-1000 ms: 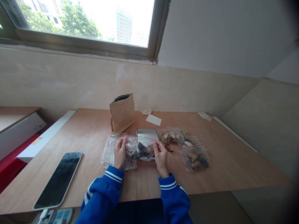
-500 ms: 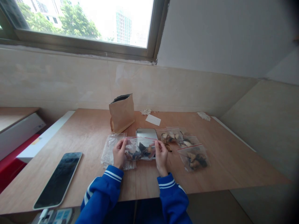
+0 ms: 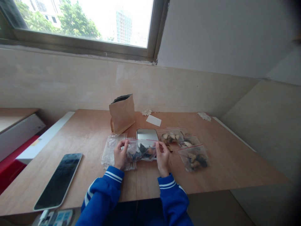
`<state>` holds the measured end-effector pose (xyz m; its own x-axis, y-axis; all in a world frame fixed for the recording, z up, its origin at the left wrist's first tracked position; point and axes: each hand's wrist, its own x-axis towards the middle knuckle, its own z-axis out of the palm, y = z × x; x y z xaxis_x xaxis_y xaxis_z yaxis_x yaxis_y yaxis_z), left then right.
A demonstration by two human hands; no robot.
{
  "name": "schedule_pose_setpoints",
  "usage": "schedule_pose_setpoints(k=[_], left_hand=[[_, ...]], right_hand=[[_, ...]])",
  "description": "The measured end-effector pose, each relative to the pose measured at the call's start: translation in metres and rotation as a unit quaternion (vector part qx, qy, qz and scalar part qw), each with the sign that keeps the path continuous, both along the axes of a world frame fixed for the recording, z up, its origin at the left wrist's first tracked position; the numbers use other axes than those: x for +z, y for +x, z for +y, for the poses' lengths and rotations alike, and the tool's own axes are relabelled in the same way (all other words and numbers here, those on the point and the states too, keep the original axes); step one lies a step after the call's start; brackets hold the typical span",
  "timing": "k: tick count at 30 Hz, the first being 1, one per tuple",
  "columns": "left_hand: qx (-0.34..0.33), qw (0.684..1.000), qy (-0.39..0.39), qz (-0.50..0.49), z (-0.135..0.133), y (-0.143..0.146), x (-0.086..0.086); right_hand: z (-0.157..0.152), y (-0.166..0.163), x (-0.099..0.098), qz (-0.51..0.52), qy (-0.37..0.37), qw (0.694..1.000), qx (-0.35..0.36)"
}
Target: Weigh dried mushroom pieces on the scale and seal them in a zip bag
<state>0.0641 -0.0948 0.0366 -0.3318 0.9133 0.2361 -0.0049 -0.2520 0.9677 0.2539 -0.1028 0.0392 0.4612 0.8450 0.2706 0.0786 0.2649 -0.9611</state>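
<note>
A clear zip bag (image 3: 142, 152) with dark, dried pieces inside hangs between my hands, its red-lined top edge pulled straight. My left hand (image 3: 121, 153) pinches the left end of that edge, and my right hand (image 3: 162, 157) pinches the right end. Behind the bag lies a flat scale-like device with a silvery top (image 3: 147, 134), partly covered by it. Under and beside my left hand is a pile of clear plastic bags (image 3: 110, 152). To the right of my right hand lies a filled zip bag (image 3: 195, 158) with brown and dark pieces.
Further filled zip bags (image 3: 171, 136) lie behind at the right. An open brown paper bag (image 3: 122, 114) stands at the back, near a white card (image 3: 153, 120). A large phone (image 3: 58, 182) lies at the left front of the wooden table (image 3: 91, 131).
Both hands keep their hold on the zip bag, and its top edge looks a little straighter. The whole view has shifted very slightly.
</note>
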Motion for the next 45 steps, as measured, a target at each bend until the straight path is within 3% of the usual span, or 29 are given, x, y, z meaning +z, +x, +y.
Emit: schedule_pose_setpoints(k=[8, 17, 30, 38, 45], left_hand=[[-0.072, 0.997, -0.018, -0.023, -0.0008, 0.0025, -0.0008], [-0.057, 0.998, -0.023, -0.016, 0.0013, 0.0004, -0.0024], [-0.060, 0.997, -0.041, -0.018, 0.0032, 0.0024, -0.0043], [-0.108, 0.992, -0.052, -0.028, 0.0006, 0.0034, -0.0029], [-0.104, 0.993, -0.042, -0.038, -0.0007, 0.0027, -0.0005]], right_hand=[[0.0013, -0.0002, -0.0056, 0.034, -0.023, 0.999, 0.034], [0.0020, -0.0022, -0.0063, -0.006, -0.035, 0.997, 0.066], [0.0037, 0.0035, -0.0058, 0.032, -0.054, 0.997, 0.051], [0.0021, 0.0026, -0.0013, 0.042, -0.037, 0.996, 0.063], [0.0010, -0.0003, -0.0008, 0.023, -0.038, 0.994, 0.095]])
